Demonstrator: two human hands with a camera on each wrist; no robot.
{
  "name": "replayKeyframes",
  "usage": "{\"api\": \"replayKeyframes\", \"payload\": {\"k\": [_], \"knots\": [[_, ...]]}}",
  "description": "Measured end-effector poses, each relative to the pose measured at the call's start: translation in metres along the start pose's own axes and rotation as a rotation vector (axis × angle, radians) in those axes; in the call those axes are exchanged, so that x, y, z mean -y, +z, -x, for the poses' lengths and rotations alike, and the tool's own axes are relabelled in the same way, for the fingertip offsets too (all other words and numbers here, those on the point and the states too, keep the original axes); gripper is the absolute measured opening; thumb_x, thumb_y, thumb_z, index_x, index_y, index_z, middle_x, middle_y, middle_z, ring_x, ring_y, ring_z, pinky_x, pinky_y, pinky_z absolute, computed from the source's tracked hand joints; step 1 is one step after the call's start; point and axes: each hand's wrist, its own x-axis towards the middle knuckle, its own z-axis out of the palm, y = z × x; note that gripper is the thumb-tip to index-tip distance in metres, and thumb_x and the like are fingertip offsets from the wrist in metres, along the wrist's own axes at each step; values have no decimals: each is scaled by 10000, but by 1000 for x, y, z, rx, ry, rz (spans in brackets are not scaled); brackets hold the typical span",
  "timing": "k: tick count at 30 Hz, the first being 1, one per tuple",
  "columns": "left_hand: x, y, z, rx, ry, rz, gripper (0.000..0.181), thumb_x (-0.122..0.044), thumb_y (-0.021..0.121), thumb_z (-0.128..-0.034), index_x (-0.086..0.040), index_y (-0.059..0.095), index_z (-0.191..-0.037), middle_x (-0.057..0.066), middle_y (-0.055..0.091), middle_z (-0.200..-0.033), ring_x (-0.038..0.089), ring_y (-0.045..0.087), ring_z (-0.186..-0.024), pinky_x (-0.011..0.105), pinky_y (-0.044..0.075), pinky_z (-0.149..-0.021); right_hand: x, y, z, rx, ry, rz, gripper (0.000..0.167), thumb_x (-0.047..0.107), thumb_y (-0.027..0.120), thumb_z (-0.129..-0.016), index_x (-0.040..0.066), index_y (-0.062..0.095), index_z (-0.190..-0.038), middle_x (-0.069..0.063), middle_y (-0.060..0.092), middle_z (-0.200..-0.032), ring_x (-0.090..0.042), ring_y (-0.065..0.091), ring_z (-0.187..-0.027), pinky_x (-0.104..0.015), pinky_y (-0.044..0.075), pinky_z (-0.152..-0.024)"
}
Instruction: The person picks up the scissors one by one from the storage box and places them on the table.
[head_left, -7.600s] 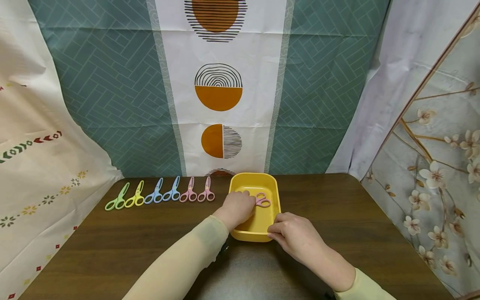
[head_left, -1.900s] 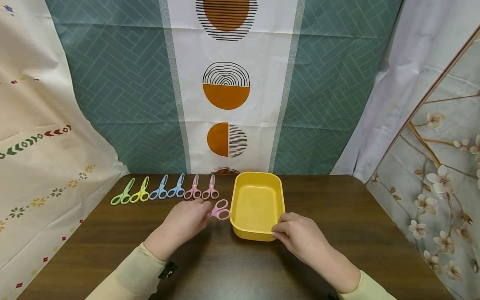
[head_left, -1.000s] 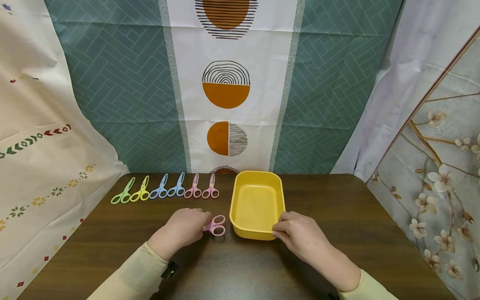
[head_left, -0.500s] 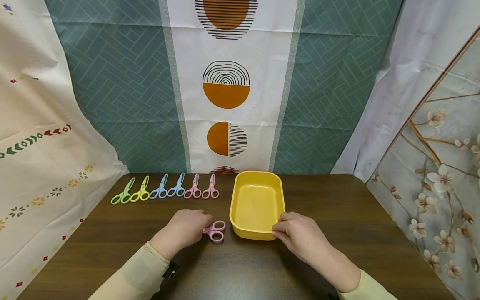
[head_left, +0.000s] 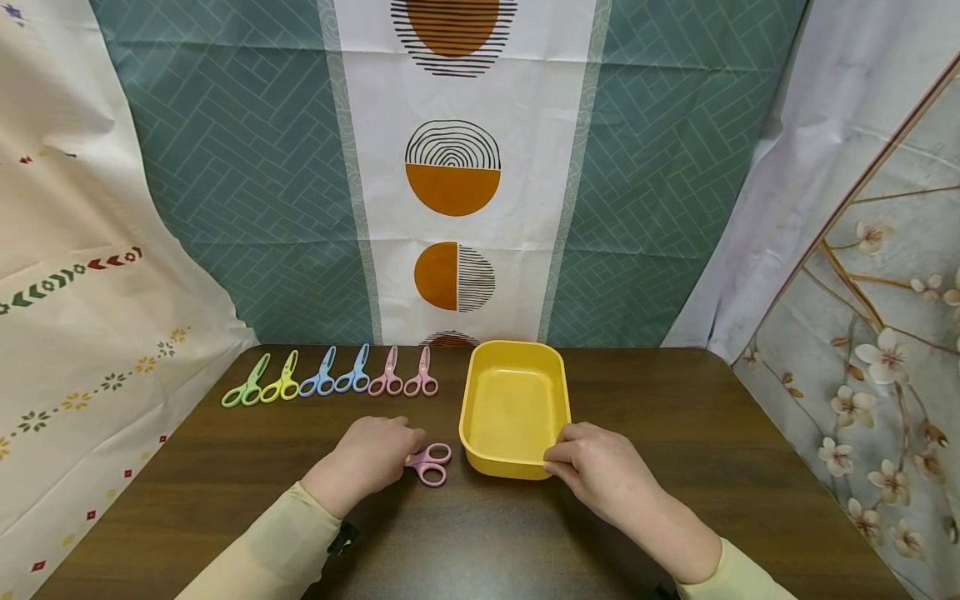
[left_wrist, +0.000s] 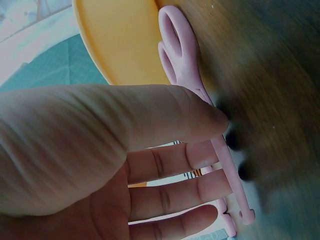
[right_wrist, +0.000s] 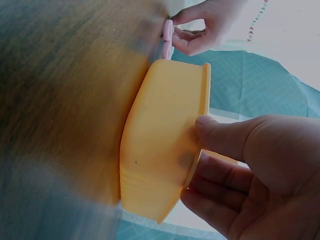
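Observation:
In the head view my left hand pinches pink scissors low over the table, left of the yellow box. Their handle loops point right; the fingers cover the blades. From the left wrist view, the thumb presses near the scissors' pivot, fingertips on the other side, and the blade end sticks out past them. My right hand pinches the rim of the yellow box at its near right corner, thumb outside and fingers inside. The box's floor is bare.
A row along the far left holds green scissors, yellow scissors, two blue pairs and two pink pairs. All lie on the dark wooden table. A patterned curtain hangs behind the table's far edge.
My left hand has taken the pink scissors out of the box, moved left and lowered them, loops swinging toward me. Hardly anything moves in the last half second. My right hand keeps gripping the box rim.

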Motion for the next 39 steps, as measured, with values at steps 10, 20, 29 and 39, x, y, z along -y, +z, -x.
{"api": "replayKeyframes", "payload": {"k": [10,20,29,39], "knots": [[0,0,1,0,3,8,216,-3,875,-864,-140,744,-966,70,656,-831,308,673,-755,485,566,-671,0,0,0,-3,-3,-6,122,162,962,-864,203,865,-926,135,668,-872,-75,611,-806,-311,597,-731],[-4,-2,2,8,3,-4,215,26,856,-874,-122,751,-990,91,674,-865,329,693,-796,515,589,-694,-1,2,1,-21,-10,20,116,172,958,-870,210,851,-893,128,647,-848,-80,601,-788,-312,582,-708],[-3,-1,0,10,-7,-8,220,22,850,-891,-139,764,-1014,82,681,-877,319,686,-795,504,589,-700,0,2,1,-16,-12,14,110,177,954,-877,215,853,-899,130,647,-848,-78,595,-783,-311,580,-704],[-3,-3,1,11,-4,7,215,34,834,-904,-125,755,-1025,90,676,-897,335,684,-826,525,590,-730,-1,1,1,-16,-11,13,114,170,957,-871,211,855,-901,129,652,-850,-82,605,-792,-311,587,-714]]}}
